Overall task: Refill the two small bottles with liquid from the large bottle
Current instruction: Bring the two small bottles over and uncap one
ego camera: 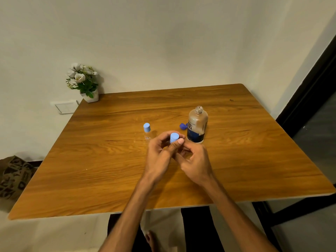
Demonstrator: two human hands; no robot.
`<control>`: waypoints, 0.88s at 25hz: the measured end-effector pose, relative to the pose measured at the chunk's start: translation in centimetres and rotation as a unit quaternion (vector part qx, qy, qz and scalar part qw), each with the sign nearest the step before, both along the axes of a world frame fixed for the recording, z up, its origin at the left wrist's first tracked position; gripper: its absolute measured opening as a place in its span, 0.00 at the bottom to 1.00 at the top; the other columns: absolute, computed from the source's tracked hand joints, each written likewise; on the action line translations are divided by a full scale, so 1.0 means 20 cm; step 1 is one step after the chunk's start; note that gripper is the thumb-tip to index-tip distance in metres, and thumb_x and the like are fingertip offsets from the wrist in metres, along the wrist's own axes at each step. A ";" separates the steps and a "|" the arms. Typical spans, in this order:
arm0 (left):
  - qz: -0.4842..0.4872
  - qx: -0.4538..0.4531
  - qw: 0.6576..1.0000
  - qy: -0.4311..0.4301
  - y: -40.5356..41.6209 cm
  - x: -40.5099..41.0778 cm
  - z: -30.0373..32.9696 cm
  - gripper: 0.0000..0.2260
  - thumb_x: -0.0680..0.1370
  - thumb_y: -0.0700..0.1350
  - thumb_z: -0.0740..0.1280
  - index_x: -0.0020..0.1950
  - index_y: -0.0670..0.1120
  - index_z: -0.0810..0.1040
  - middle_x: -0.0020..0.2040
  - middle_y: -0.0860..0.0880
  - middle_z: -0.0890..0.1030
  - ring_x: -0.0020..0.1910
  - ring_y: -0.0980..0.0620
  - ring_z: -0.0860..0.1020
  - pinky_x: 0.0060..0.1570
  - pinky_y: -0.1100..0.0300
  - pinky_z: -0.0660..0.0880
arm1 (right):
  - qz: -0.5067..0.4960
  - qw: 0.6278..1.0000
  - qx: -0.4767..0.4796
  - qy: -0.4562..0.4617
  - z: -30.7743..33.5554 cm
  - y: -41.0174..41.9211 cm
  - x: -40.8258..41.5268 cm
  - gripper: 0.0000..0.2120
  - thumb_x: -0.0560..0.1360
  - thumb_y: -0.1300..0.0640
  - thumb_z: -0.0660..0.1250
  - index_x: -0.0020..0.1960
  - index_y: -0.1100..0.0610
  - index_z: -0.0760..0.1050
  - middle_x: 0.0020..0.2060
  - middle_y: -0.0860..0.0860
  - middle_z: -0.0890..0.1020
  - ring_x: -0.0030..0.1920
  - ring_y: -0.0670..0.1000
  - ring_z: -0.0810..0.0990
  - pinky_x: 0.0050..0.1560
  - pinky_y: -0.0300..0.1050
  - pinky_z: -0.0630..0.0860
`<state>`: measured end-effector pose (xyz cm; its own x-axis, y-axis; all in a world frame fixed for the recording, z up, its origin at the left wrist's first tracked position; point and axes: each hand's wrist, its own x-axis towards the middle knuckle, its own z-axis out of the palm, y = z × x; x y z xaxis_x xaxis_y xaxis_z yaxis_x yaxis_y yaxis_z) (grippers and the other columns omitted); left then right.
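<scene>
Both hands meet over the middle of the wooden table (109, 170), closed together round one small bottle whose light-blue cap (174, 137) stands clear above the fingers. Left hand (160, 155) wraps the bottle from the left, its thumb tip pressed against the near side of the cap; right hand (195, 160) curls in from the right, fingers bent toward the bottle's lower part, which is hidden, so contact there cannot be confirmed. Cap points upward and slightly away, placing the held bottle's long axis close to vertical. Second small bottle (147, 132) stands upright on the table just left of and beyond the hands, clear body, light-blue cap on, apart from them. Large bottle (197, 125) stands upright to the right and slightly beyond the hands, neck open and pointing up, dark label low on its body. Dark-blue cap (183, 126) lies on the table just beside its left side. Potted white flowers (84, 82) sit at the far left corner.
</scene>
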<state>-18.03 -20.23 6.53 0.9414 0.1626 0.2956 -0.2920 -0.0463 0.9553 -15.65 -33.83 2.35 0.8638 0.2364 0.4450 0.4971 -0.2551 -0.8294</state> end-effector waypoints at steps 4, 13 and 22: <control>0.185 -0.079 0.980 -0.003 -0.09 0.02 0.00 0.17 0.70 0.36 0.82 0.40 0.45 0.73 0.33 0.50 0.82 0.33 0.51 0.79 0.36 0.52 0.79 | -0.061 0.993 -0.019 -0.102 0.00 0.08 -0.08 0.13 0.71 0.57 0.72 0.53 0.61 0.85 0.37 0.44 0.81 0.35 0.42 0.76 0.36 0.33 0.73; 0.112 -0.066 0.991 -0.013 -0.03 0.02 -0.05 0.11 0.80 0.40 0.72 0.62 0.47 0.82 0.56 0.45 0.87 0.60 0.47 0.85 0.59 0.51 0.82 | -0.159 0.986 -0.032 -0.033 -0.02 0.03 0.01 0.21 0.72 0.44 0.78 0.61 0.52 0.86 0.44 0.42 0.85 0.37 0.42 0.82 0.34 0.43 0.82; 0.159 0.168 0.967 0.107 0.00 0.30 -0.27 0.11 0.72 0.47 0.78 0.52 0.52 0.80 0.48 0.57 0.84 0.50 0.58 0.83 0.52 0.47 0.84 | -0.215 0.976 -0.006 0.026 -0.09 -0.05 0.06 0.20 0.74 0.49 0.80 0.63 0.54 0.84 0.47 0.45 0.88 0.44 0.41 0.85 0.39 0.43 0.86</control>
<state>-11.94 -20.13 1.09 0.9049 0.3829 0.1861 -0.0089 -0.4200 0.9075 -14.44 -34.85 0.56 0.9056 -0.1483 0.3974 0.2991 -0.4411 -0.8461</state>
